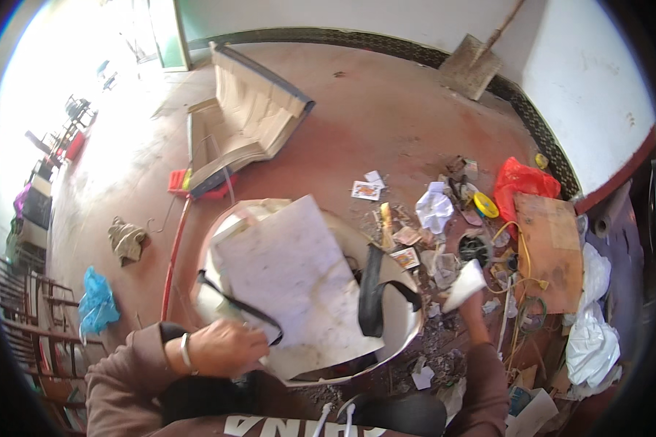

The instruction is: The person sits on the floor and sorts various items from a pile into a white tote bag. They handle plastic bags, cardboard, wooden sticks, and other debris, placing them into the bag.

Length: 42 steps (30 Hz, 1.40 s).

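Observation:
Before me stands a wide white tub or bag with black straps. A large stained white sheet, like paper or card, lies across its opening and hides most of what is inside. My left hand is over the tub's near left rim, beside a thin black strap. Its fingers are curled, and whether they hold anything is unclear. On the right, my right hand grips a white piece, perhaps folded paper or plastic, above the litter on the floor.
Scraps, playing cards, a yellow lid, a red plastic bag and a brown board lie to the right. An opened cardboard box rests on a red dustpan. A shovel leans at the wall.

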{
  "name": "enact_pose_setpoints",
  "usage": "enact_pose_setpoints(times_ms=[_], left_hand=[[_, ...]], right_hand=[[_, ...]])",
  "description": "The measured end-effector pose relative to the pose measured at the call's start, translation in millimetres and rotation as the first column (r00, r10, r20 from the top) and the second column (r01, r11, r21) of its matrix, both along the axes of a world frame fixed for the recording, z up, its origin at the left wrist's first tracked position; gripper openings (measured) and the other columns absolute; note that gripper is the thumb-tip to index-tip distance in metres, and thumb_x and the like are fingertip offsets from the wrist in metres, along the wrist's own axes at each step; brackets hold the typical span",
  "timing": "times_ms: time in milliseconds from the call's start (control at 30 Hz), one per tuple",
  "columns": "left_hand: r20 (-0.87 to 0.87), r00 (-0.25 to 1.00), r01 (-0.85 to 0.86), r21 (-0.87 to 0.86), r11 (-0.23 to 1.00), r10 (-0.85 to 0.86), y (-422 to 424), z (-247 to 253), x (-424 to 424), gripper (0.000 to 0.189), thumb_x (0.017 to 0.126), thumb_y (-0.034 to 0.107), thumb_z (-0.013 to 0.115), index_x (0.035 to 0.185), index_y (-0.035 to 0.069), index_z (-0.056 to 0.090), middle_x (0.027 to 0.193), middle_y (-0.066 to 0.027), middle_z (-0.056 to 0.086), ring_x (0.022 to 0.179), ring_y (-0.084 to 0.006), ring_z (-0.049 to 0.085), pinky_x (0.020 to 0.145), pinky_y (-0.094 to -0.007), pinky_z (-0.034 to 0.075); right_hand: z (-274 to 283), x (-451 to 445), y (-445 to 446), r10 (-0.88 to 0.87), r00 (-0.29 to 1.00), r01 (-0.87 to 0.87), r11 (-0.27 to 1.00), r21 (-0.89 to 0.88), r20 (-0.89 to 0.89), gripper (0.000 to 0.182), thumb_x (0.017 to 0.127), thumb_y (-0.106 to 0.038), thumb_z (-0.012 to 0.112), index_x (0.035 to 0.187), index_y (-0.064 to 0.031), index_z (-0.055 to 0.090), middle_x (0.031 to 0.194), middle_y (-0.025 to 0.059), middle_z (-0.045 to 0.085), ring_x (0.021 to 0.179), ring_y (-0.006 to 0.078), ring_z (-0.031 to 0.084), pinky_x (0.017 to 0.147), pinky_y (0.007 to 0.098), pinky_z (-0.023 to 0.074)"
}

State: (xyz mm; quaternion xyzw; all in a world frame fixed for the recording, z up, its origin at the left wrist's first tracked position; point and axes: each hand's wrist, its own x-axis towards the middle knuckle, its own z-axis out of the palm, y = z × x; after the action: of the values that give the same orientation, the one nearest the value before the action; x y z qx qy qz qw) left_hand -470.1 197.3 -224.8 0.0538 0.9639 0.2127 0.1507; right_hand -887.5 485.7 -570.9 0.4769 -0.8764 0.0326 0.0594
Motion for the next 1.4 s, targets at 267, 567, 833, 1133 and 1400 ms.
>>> enact_pose_setpoints(times_ms=[267,567,833,1133,1400], left_hand=[[-0.326,0.614,-0.520,0.518,0.679,0.719,-2,23,30,0.010,0.072,-0.006,0.060,0.081,-0.002,0.061,0.086,-0.0103,0.062,0.068,-0.0175,0.058,0.060,-0.0262,0.046],[-0.223,0.116,-0.289,0.925,0.248,0.968,7,47,43,0.018,0.079,-0.012,0.045,0.091,-0.005,0.056,0.104,-0.0140,0.060,0.056,-0.0047,0.050,0.048,-0.0160,0.040],[-0.489,0.331,-0.241,0.783,0.574,0.807,-4,43,49,0.020,0.079,-0.014,0.042,0.093,-0.007,0.054,0.101,-0.0220,0.060,0.052,-0.0084,0.053,0.047,-0.0194,0.044],[-0.427,0.510,-0.319,0.713,0.625,0.747,0,45,24,0.025,0.077,-0.013,0.041,0.094,-0.007,0.058,0.084,-0.0133,0.061,0.048,-0.0074,0.051,0.043,-0.0189,0.039],[-0.217,0.523,-0.601,0.592,0.537,0.824,6,33,22,0.026,0.072,-0.010,0.046,0.093,-0.004,0.059,0.085,-0.0133,0.060,0.054,-0.0133,0.055,0.050,-0.0252,0.044]], right_hand=[[279,91,-88,0.351,0.733,0.039,0.833,-0.552,0.582,0.029,0.074,0.000,0.053,0.103,0.0042,0.053,0.088,0.0179,0.060,0.079,0.0335,0.060,0.070,0.0336,0.0460],[293,267,-222,0.578,0.715,-0.545,0.813,-0.203,0.394,0.020,0.078,-0.011,0.044,0.087,0.0040,0.054,0.074,0.0193,0.060,0.068,0.0338,0.060,0.061,0.0434,0.0483],[222,356,-234,0.456,0.609,-0.706,0.685,0.181,0.649,0.023,0.080,-0.014,0.046,0.092,0.0014,0.057,0.086,0.0192,0.064,0.079,0.0329,0.063,0.069,0.0423,0.0492],[137,373,-252,0.511,0.570,-0.749,0.646,0.150,0.643,0.024,0.069,-0.027,0.064,0.084,-0.0085,0.068,0.087,0.0138,0.065,0.080,0.0291,0.063,0.068,0.0394,0.0488],[326,259,-219,0.570,0.266,-0.615,0.721,-0.318,0.777,0.043,0.073,-0.028,0.065,0.103,0.0008,0.056,0.085,0.0168,0.062,0.076,0.0251,0.061,0.069,0.0341,0.0483]])
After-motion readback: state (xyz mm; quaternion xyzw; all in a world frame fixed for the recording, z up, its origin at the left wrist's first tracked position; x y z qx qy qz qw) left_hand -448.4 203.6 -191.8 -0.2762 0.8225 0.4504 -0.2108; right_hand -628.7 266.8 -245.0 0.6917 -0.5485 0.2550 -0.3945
